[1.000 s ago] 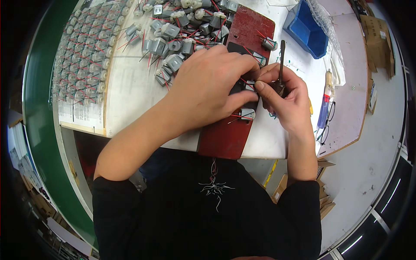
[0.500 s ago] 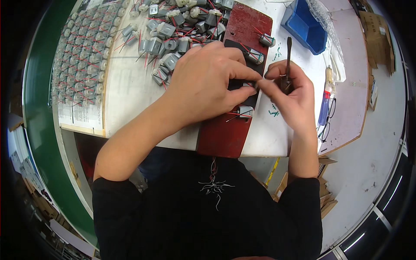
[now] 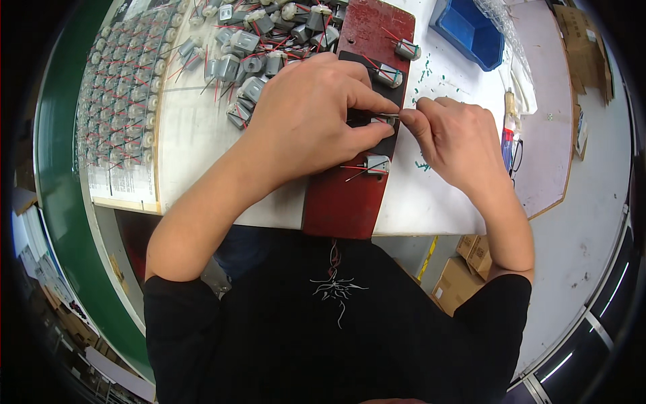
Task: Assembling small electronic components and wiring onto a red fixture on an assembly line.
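My left hand (image 3: 316,114) lies over a long red board (image 3: 346,198) and pinches a small grey motor (image 3: 381,121) between thumb and forefinger. My right hand (image 3: 454,135) comes in from the right, and its thumb and forefinger tips close on the right end of the same motor. Thin red wires stick out around it. Another small motor (image 3: 378,163) lies on the board just below the hands. Two more motors (image 3: 390,75) lie higher up on the board.
A loose pile of grey motors with red wires (image 3: 256,47) lies beyond my left hand. Rows of motors fill a tray (image 3: 124,87) at the left. A blue bin (image 3: 471,30) stands at the back right, with green bits (image 3: 427,74) nearby. Cardboard boxes (image 3: 464,269) sit on the floor.
A slim dark tool stood up from my right hand before and no longer shows. That hand's fingertips now pinch the end of the motor. My left hand keeps its grip.
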A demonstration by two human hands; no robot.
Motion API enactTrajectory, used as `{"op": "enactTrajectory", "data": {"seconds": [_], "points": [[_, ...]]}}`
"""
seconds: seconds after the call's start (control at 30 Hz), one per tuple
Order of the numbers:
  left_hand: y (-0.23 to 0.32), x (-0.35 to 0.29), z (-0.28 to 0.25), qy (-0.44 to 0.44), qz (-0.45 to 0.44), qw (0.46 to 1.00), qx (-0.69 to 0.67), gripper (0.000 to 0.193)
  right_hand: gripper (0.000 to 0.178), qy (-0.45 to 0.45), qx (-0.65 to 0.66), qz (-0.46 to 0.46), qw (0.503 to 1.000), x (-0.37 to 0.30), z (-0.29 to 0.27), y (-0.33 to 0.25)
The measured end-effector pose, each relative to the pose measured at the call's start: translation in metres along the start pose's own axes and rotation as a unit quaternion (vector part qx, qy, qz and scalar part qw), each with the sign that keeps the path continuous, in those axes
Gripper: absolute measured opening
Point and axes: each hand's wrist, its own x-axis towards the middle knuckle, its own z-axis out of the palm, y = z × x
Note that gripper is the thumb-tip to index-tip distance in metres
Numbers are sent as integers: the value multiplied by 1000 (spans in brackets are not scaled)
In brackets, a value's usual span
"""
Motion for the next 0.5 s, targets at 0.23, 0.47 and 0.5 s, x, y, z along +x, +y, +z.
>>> {"op": "enactTrajectory", "data": {"seconds": [0.23, 0.47, 0.5], "points": [[0, 2, -1, -9, 1, 1000, -1, 22, 34, -16, 25, -11, 1000, 1, 9, 5], [-1, 3, -1, -12, -6, 1000, 19, 19, 36, -62, 44, 15, 997, 1, 13, 6], [-1, 3, -1, -13, -6, 1000, 19, 19, 36, -61, 48, 16, 997, 1, 14, 6]]}}
